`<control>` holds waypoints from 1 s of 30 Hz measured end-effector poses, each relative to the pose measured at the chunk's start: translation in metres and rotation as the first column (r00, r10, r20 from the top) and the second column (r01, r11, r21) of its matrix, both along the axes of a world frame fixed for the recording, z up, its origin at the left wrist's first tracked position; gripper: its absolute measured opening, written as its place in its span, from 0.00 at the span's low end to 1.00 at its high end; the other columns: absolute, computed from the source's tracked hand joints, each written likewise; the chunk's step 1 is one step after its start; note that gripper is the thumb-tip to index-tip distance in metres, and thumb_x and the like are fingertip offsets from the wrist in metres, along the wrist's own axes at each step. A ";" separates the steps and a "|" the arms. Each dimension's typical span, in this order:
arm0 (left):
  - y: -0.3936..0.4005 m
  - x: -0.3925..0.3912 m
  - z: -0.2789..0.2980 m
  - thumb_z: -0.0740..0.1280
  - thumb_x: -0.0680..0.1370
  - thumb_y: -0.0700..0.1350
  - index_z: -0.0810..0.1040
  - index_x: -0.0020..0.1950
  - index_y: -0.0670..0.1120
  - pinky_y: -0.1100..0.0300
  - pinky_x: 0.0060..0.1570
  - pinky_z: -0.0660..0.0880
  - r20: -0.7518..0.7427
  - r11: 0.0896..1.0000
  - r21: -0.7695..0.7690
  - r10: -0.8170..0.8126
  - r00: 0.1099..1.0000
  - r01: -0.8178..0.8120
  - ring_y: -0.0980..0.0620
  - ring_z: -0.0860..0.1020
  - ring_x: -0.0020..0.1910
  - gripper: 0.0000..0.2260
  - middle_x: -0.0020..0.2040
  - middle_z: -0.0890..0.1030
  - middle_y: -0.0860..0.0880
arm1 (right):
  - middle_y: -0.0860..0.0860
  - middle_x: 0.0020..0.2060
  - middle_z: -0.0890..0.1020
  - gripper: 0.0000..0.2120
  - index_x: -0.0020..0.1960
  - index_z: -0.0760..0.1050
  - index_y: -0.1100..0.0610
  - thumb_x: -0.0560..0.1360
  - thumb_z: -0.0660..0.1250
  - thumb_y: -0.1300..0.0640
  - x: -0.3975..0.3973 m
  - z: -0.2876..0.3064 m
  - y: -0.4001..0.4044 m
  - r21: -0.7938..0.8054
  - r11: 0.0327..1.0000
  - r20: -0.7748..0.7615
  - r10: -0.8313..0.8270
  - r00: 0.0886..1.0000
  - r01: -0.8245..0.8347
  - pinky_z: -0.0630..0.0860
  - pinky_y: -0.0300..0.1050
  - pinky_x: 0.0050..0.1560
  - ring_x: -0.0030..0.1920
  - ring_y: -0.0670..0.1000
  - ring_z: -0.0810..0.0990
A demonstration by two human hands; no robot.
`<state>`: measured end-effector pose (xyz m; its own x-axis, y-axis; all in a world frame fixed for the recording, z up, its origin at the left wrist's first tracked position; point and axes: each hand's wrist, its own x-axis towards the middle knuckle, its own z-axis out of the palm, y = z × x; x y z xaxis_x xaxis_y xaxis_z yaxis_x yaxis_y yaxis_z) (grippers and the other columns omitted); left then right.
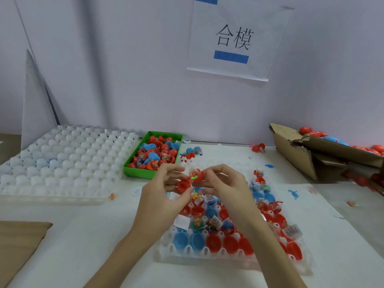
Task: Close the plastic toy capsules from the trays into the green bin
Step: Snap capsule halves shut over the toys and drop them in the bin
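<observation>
Above the far edge of the near tray, the left hand pinches a red capsule, the right hand gripping its filled half; tuck the toy in, align rims, press squarely.

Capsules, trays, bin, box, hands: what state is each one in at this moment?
Red capsule: open, toy inside, held in both hands.
Left hand: grips one half.
Right hand: grips the other half.
Near tray: holds open capsule halves.
White tray: mostly empty.
Green bin: partly filled.
Cardboard box: torn open.
</observation>
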<state>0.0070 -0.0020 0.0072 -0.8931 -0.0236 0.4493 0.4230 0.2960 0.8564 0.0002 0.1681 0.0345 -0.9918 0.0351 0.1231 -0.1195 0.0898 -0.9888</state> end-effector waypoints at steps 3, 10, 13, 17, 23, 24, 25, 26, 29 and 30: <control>-0.002 0.001 0.001 0.78 0.74 0.39 0.79 0.60 0.56 0.72 0.52 0.77 -0.022 0.998 -0.063 -0.006 1.000 0.004 0.64 0.82 0.54 0.20 0.52 0.83 0.66 | 0.46 0.43 0.88 0.04 0.54 0.80 0.55 0.81 0.69 0.56 0.002 -0.003 -0.002 0.012 1.000 -0.007 0.017 1.000 -0.016 0.82 0.35 0.42 0.46 0.46 0.88; -0.005 -0.004 -0.001 0.75 0.78 0.45 0.80 0.62 0.58 0.74 0.50 0.76 -0.079 0.978 -0.210 -0.026 0.997 0.009 0.66 0.79 0.55 0.15 0.52 0.82 0.64 | 0.44 0.43 0.88 0.06 0.56 0.81 0.50 0.79 0.72 0.55 0.001 -0.009 -0.002 -0.015 1.000 0.003 0.015 1.000 -0.015 0.80 0.32 0.41 0.44 0.44 0.88; -0.008 -0.007 -0.002 0.69 0.82 0.45 0.81 0.66 0.52 0.74 0.57 0.72 -0.127 0.947 -0.322 -0.064 0.990 0.020 0.64 0.76 0.59 0.12 0.57 0.77 0.59 | 0.44 0.46 0.88 0.08 0.58 0.83 0.50 0.80 0.70 0.55 0.001 -0.011 0.002 -0.016 0.999 0.023 0.033 0.999 -0.033 0.80 0.31 0.43 0.47 0.44 0.87; -0.007 -0.006 0.000 0.69 0.82 0.41 0.83 0.64 0.47 0.74 0.58 0.71 -0.177 0.931 -0.363 -0.043 0.983 -0.024 0.64 0.75 0.58 0.11 0.56 0.77 0.55 | 0.44 0.47 0.88 0.07 0.56 0.84 0.49 0.79 0.72 0.55 0.001 -0.012 0.005 0.015 0.999 0.016 0.044 0.999 -0.044 0.81 0.32 0.46 0.48 0.43 0.87; -0.015 -0.006 0.006 0.78 0.74 0.45 0.83 0.55 0.51 0.70 0.51 0.79 -0.048 0.990 -0.139 -0.038 0.998 0.031 0.60 0.83 0.50 0.11 0.47 0.85 0.61 | 0.40 0.46 0.87 0.08 0.53 0.84 0.47 0.75 0.76 0.54 0.000 -0.009 0.005 0.176 0.984 -0.124 0.057 0.991 -0.035 0.80 0.32 0.47 0.48 0.41 0.86; -0.015 -0.006 0.007 0.79 0.73 0.45 0.83 0.56 0.51 0.70 0.51 0.79 -0.045 0.991 -0.125 -0.050 0.998 0.044 0.59 0.84 0.51 0.13 0.48 0.85 0.61 | 0.41 0.46 0.87 0.08 0.54 0.84 0.47 0.76 0.76 0.54 -0.001 -0.009 0.005 0.186 0.982 -0.136 0.060 0.989 -0.034 0.80 0.32 0.47 0.48 0.41 0.86; -0.015 -0.005 0.008 0.79 0.73 0.46 0.82 0.57 0.51 0.70 0.52 0.78 -0.043 0.991 -0.120 -0.059 0.997 0.054 0.59 0.83 0.52 0.15 0.49 0.84 0.62 | 0.41 0.46 0.87 0.08 0.55 0.84 0.48 0.76 0.75 0.55 -0.001 -0.009 0.005 0.193 0.980 -0.146 0.065 0.987 -0.036 0.80 0.32 0.47 0.49 0.41 0.85; -0.015 -0.005 0.008 0.78 0.73 0.47 0.81 0.60 0.52 0.70 0.53 0.78 -0.043 0.991 -0.123 -0.066 0.997 0.061 0.60 0.83 0.53 0.17 0.51 0.84 0.63 | 0.41 0.46 0.87 0.09 0.55 0.84 0.48 0.76 0.75 0.55 -0.001 -0.009 0.006 0.199 0.979 -0.156 0.072 0.985 -0.040 0.80 0.32 0.47 0.49 0.41 0.85; -0.013 -0.004 0.009 0.77 0.74 0.47 0.79 0.67 0.56 0.72 0.54 0.77 -0.053 0.987 -0.147 -0.080 0.995 0.072 0.62 0.82 0.56 0.22 0.53 0.84 0.63 | 0.41 0.48 0.86 0.10 0.57 0.84 0.49 0.77 0.74 0.56 -0.001 -0.008 0.007 0.213 0.975 -0.175 0.095 0.980 -0.056 0.80 0.33 0.49 0.51 0.41 0.85; -0.013 -0.004 0.009 0.77 0.74 0.46 0.79 0.66 0.57 0.72 0.54 0.76 -0.068 0.984 -0.161 -0.084 0.994 0.072 0.62 0.81 0.56 0.21 0.53 0.83 0.63 | 0.41 0.49 0.86 0.10 0.58 0.84 0.49 0.77 0.74 0.57 -0.001 -0.008 0.007 0.221 0.973 -0.180 0.102 0.978 -0.061 0.80 0.33 0.50 0.52 0.41 0.84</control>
<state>0.0033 -0.0152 0.0167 -0.8532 0.1213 0.5073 0.5110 0.3890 0.7665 -0.0009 0.1756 0.0266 -0.9482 -0.0920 0.3041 -0.3178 0.2779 -0.9065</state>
